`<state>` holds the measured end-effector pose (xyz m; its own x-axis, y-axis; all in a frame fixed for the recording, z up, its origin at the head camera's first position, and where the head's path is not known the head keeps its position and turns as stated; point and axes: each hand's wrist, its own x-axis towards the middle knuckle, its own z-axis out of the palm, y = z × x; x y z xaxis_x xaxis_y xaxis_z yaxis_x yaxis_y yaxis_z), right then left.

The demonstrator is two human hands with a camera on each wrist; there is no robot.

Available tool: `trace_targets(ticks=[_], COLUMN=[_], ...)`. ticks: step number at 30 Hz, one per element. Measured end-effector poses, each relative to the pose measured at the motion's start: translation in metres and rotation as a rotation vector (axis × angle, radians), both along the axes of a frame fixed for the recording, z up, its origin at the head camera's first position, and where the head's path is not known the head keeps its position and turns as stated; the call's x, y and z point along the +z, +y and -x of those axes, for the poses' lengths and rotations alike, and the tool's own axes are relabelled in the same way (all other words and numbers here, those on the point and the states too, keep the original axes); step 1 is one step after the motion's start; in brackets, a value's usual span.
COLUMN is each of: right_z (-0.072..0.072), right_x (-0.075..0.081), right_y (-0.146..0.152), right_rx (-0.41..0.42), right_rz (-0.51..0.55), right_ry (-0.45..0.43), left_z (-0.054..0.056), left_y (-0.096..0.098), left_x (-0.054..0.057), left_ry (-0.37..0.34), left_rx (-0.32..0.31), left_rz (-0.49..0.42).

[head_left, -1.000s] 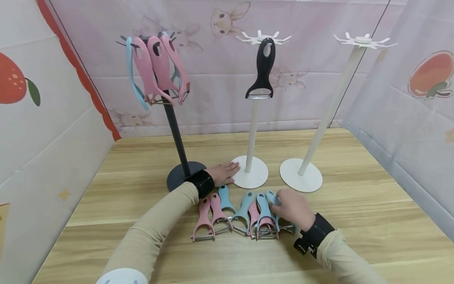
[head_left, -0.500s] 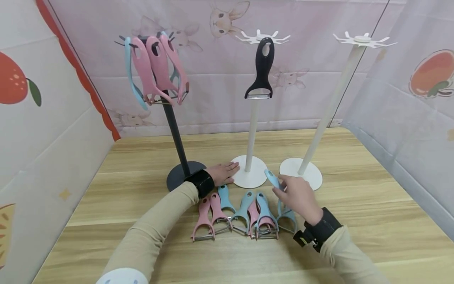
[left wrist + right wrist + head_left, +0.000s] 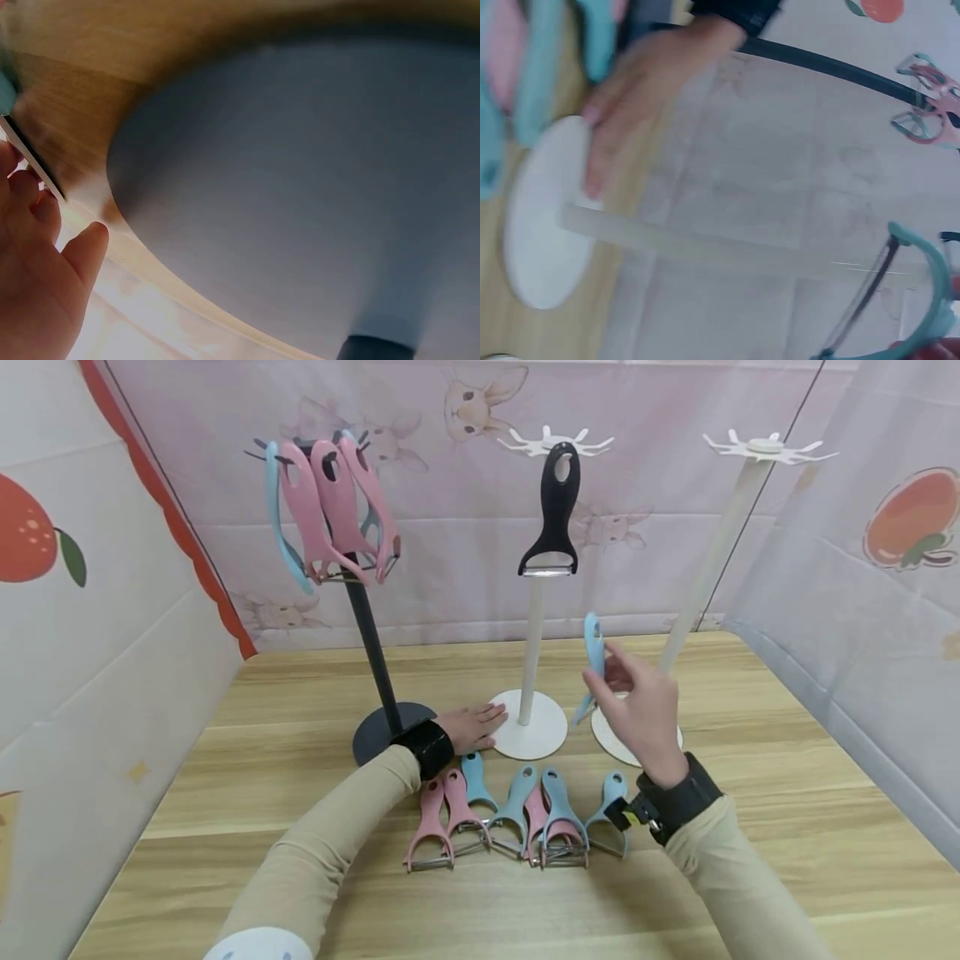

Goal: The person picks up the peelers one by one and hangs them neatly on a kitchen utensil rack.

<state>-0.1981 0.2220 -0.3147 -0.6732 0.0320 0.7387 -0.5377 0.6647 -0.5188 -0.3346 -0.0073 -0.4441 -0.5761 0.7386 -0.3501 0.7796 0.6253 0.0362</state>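
My right hand (image 3: pixel 641 706) pinches a light blue peeler (image 3: pixel 594 647) by its handle, lifted off the table between the two white stands. The held peeler's U-shaped head (image 3: pixel 936 289) and blade show in the right wrist view. With fingers extended, my left hand (image 3: pixel 471 728) rests on the round base (image 3: pixel 521 743) of the middle white stand. On that stand's hook ring hangs one black peeler (image 3: pixel 558 506). Several blue and pink peelers lie in front of the stands, among them a pink peeler (image 3: pixel 431 818) and a blue peeler (image 3: pixel 611 810) near my right wrist.
A black stand (image 3: pixel 367 635) on the left carries several pink and blue peelers (image 3: pixel 341 502). To the right, a white stand (image 3: pixel 708 560) with hooks (image 3: pixel 768 446) bears no peelers. Fabric walls enclose the wooden table (image 3: pixel 247 793) at the back and sides.
My right hand has picked the blue peeler from the row and raised it up and away, handle now upright. The left hand stays on the middle base.
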Motion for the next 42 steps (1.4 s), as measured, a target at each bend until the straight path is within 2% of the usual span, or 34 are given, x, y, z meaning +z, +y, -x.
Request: trace_targets(ticks=[5, 9, 16, 22, 33, 42], right_z=[0.015, 0.027, 0.047, 0.055, 0.064, 0.068], right_x=[0.027, 0.047, 0.079, 0.098, 0.114, 0.120], right_y=[-0.008, -0.011, -0.015, -0.019, -0.029, -0.034], right_rx=[0.006, -0.007, -0.078, -0.085, -0.102, -0.131], right_rz=[0.107, 0.133, 0.189, 0.149, 0.149, 0.107], right_ry=[0.119, 0.206, 0.247, 0.303, 0.263, 0.120], left_z=[0.000, 0.000, -0.002, -0.002, -0.003, -0.004], left_y=[-0.001, -0.002, -0.001, -0.001, 0.000, -0.002], left_x=[-0.001, -0.002, -0.002, -0.005, -0.005, 0.000], left_ry=[-0.011, 0.001, -0.005, 0.005, 0.022, 0.015], left_rx=[0.001, -0.012, -0.005, -0.014, -0.018, -0.026], left_rz=[-0.003, -0.007, -0.021, -0.023, -0.027, -0.043])
